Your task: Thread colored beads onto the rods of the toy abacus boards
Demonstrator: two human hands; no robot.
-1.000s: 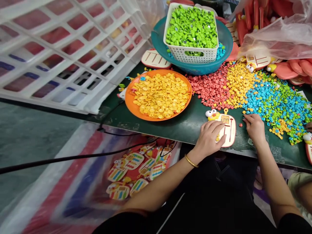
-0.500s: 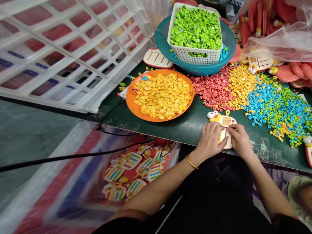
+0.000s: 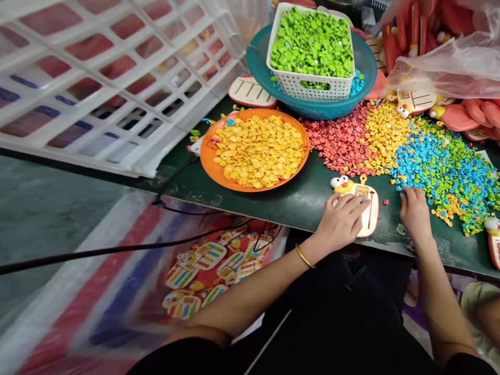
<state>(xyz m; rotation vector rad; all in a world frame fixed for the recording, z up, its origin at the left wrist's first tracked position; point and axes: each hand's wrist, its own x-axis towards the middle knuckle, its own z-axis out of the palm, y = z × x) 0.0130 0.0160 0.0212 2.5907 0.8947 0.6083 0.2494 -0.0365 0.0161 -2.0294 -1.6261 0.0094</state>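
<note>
A cream toy board with a duck head and long slots (image 3: 373, 213) lies on the dark green table in front of me. My left hand (image 3: 340, 221) rests over its left part, fingers stretched out flat and covering much of the slots. A speck of blue shows by the fingertips. To the right, my right hand (image 3: 416, 213) is at the near edge of the blue and green bead pile (image 3: 422, 161), its fingers pinched together. What they pinch is hidden. One loose red bead (image 3: 386, 202) lies between the board and this hand.
An orange plate (image 3: 211, 169) of yellow pieces sits left of the board. Behind are red beads (image 3: 339, 146), yellow beads (image 3: 385, 125), and a white basket (image 3: 328, 88) of green pieces in a blue basin (image 3: 260, 52). A white crate (image 3: 148, 166) stands left; finished-looking boards (image 3: 211, 255) lie below.
My right hand has left the board and moved right to the bead pile. My left hand stays on the board, its fingers now spread farther over the slots. A loose red bead has come into sight.
</note>
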